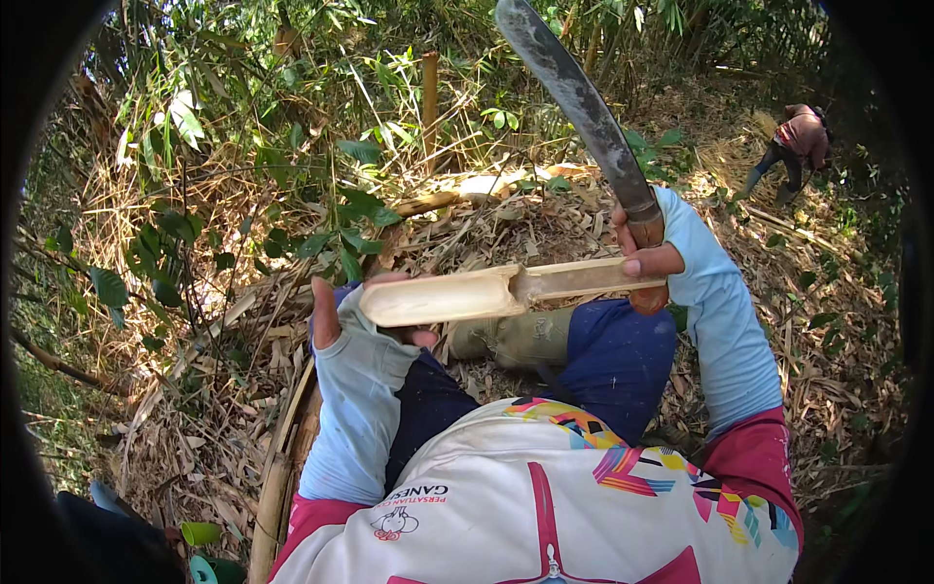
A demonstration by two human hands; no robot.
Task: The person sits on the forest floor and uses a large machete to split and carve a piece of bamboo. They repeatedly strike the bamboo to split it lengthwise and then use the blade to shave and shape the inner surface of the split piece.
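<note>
A split length of bamboo (443,297), pale and hollowed like a trough with a node ridge near its middle, lies crosswise above my lap. My left hand (352,336), partly covered by a light blue sleeve, holds its wider left end from beneath. The left thumb sticks up apart from it, and fingertips show below its edge. My right hand (654,255) is closed round the wooden handle of a machete (589,107), whose dark curved blade points up and to the left. The right thumb also presses on the bamboo's narrower right end.
Dry leaves (545,229) cover the ground, with leafy green plants (360,209) ahead on the left. An upright cut stump (429,107) stands farther off. A bent-over person (800,144) is at the far right. Green cup-like objects (201,533) sit lower left, beside a bamboo pole (268,521).
</note>
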